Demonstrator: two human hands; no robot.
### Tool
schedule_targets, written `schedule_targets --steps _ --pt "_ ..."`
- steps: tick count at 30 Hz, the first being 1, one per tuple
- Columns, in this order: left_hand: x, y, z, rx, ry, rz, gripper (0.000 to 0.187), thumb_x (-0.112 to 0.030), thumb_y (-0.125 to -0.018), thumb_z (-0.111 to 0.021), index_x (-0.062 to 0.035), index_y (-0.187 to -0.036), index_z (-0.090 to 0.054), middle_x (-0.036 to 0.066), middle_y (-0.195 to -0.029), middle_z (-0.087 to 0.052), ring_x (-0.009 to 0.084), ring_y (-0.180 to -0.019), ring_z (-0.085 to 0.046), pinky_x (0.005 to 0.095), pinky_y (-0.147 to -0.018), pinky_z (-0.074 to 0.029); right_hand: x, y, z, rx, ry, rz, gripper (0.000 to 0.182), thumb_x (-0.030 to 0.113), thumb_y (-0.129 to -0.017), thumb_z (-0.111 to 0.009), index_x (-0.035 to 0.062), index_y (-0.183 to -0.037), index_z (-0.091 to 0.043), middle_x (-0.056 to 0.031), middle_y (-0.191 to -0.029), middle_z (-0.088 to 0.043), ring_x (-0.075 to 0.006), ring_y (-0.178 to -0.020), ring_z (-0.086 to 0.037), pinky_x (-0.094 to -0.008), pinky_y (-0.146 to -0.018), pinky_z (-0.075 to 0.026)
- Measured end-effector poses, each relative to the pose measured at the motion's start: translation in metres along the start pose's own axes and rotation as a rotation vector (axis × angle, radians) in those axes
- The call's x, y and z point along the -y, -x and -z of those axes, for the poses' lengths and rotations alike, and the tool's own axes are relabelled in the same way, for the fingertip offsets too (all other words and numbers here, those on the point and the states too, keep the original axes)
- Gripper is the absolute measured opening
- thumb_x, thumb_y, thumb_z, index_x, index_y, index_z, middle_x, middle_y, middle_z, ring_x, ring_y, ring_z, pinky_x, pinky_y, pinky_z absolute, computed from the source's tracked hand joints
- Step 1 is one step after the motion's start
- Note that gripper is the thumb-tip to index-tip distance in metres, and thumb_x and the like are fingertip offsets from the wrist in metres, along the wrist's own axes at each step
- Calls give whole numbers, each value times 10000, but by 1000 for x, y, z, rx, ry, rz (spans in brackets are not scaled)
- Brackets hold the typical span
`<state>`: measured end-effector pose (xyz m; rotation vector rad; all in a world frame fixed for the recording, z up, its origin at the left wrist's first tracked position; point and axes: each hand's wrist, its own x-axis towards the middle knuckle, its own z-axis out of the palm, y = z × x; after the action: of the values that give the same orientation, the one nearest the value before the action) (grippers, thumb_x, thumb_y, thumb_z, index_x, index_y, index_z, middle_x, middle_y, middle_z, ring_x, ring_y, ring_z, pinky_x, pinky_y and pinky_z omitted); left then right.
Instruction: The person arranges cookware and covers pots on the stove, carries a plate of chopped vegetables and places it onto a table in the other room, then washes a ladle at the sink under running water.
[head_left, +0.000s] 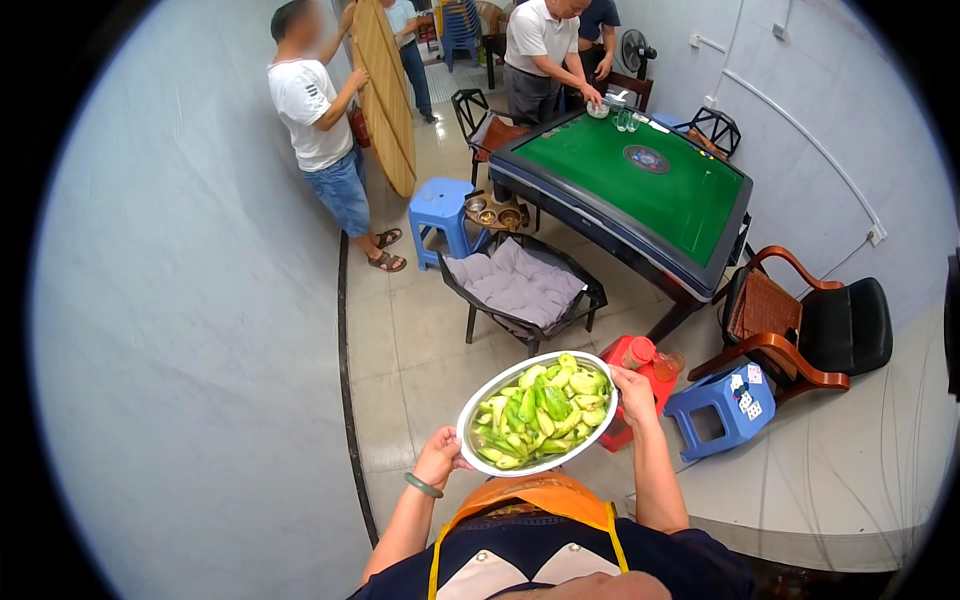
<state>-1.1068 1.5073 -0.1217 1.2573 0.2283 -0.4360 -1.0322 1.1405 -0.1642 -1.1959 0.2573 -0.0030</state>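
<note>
I carry an oval metal platter (466,418) in front of my body, a little tilted. Glossy pieces of a green vegetable (548,405) fill it; their exact kind is hard to tell. My left hand (438,458), with a green bangle at the wrist, is closed on the platter's left rim. On the opposite rim, my right hand (632,394) grips from the right side. Below the platter hangs an orange apron (545,490) that I wear.
Ahead stands a green-topped mahjong table (570,150). A cushioned chair (515,280), blue stools (440,205) (722,410), a red stool (612,432) and an armchair (840,325) surround it. One person (310,110) holds a wooden board (382,100); another (540,50) reaches to a bowl (598,110).
</note>
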Motion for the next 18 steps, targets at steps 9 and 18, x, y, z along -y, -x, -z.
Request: schedule_targets --steps 9,18 --pt "-2 4 -3 -7 2 6 140 -64 -872 -450 3 -995 -453 95 -828 -583 184 -676 -623 284 -573 -553 7 3 -2 -4 1 -4 264 96 -852 -549 -96 -1030 -586 -105 -955 -636 -137 -832 -591 -234 -774 -450" --pt "-8 8 -7 -12 -17 13 145 -69 -877 -444 6 -1000 -450 101 -848 -577 189 -682 -623 288 -580 -556 12 3 -2 2 -8 -31 259 89 -855 -542 -96 -1032 -585 -104 -948 -638 -139 -832 -592 -236 -773 -451"
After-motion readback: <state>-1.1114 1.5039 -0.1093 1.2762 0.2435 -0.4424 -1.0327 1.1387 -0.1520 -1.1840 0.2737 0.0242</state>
